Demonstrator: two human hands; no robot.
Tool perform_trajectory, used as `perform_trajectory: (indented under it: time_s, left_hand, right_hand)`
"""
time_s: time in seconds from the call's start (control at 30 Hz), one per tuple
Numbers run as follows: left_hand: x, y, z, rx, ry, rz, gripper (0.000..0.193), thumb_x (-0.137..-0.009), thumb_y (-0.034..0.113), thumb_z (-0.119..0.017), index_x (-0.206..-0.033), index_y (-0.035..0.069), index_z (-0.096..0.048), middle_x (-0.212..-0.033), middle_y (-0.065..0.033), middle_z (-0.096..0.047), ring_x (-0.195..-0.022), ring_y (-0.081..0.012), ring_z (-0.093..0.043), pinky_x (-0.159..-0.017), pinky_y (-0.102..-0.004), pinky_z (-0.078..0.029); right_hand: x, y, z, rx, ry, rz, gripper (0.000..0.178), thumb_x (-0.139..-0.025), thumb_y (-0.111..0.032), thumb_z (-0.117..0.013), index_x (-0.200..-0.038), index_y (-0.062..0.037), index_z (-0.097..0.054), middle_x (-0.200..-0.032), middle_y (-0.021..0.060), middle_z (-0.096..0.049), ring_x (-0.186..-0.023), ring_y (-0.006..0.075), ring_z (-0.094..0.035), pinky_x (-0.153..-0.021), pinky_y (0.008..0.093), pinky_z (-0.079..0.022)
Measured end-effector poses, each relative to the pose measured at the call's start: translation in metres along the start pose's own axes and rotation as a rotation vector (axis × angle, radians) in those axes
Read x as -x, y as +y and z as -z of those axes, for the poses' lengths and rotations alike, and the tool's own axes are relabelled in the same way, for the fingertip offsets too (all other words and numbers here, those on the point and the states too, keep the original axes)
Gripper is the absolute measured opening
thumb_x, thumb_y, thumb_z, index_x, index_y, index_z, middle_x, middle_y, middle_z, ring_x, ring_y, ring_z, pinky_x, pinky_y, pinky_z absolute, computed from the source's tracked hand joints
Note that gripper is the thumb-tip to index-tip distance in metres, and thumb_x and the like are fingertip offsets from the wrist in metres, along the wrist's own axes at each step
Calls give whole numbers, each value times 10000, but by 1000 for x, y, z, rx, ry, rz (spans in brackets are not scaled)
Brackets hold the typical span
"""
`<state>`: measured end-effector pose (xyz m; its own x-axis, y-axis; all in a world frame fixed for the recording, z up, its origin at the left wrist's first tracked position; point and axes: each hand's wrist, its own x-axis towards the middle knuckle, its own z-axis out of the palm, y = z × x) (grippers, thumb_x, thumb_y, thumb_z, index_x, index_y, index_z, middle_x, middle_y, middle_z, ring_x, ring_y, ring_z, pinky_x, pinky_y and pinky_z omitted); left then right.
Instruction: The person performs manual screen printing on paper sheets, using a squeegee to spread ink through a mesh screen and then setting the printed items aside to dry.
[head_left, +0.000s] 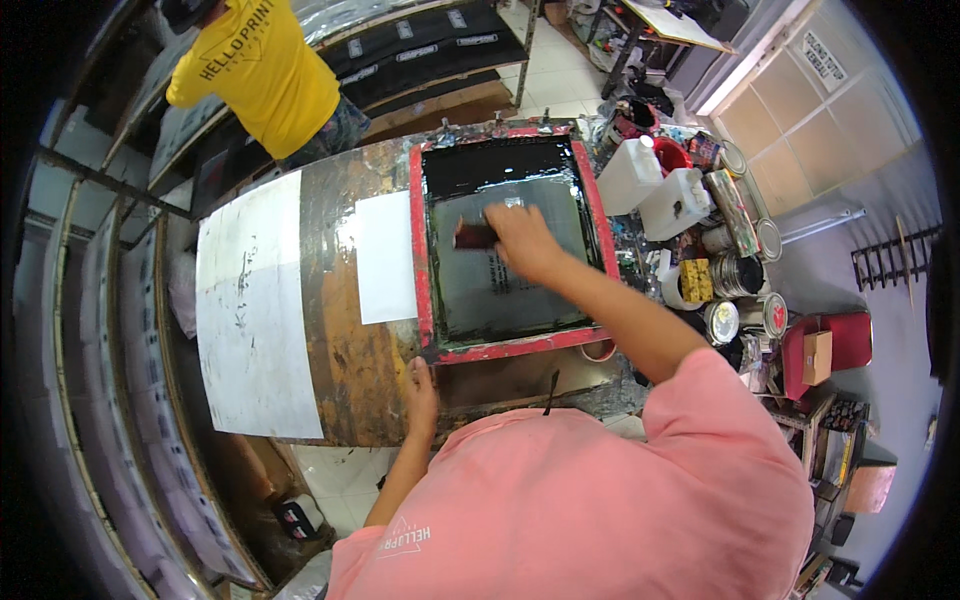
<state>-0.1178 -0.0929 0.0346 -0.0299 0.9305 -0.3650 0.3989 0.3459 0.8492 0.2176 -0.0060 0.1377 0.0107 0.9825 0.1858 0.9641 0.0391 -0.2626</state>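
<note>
A screen printing frame (418, 230) with red edges lies on the worktable. Black ink (500, 165) pools along the far end of its dark mesh. My right hand (525, 240) is closed round a squeegee (473, 236) with a reddish-brown handle, over the middle of the mesh. Part of the squeegee is hidden by that hand. At the frame's near left corner, my left hand (421, 400) grips the edge, its fingers partly out of sight. A white sheet (386, 260) sticks out from the frame's left side.
A larger white sheet (255, 310) covers the left of the stained table (345, 370). White jugs (630, 178), tins (722, 322) and a yellow sponge (696, 281) crowd the right side. Beyond the table stands a person in a yellow shirt (265, 75). Racks (160, 400) line the left.
</note>
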Motion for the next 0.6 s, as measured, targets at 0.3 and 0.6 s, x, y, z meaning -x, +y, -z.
perform_trajectory:
  time_s: [0.3, 0.6]
  left_hand:
    - [41, 108, -54, 648, -739, 291, 539, -1096, 539, -491, -1249, 42, -635, -1025, -67, -664, -909, -193, -656, -887, -385, -544]
    - [76, 123, -112, 551, -758, 273, 313, -1081, 284, -600, -1280, 44, -602, -1204, -86, -682, -1069, -226, -693, -966, -421, -578]
  right_hand:
    - [164, -59, 12, -87, 273, -56, 435, -806, -53, -669, -1238, -90, -635, -1180, 108, -611, -1155, 314, -580, -1001, 496, -373]
    - [252, -31, 32, -203, 299, -45, 421, -794, -108, -702, -1215, -103, -681, -1264, 77, -651, -1177, 272, -598, -1001, 507, -389]
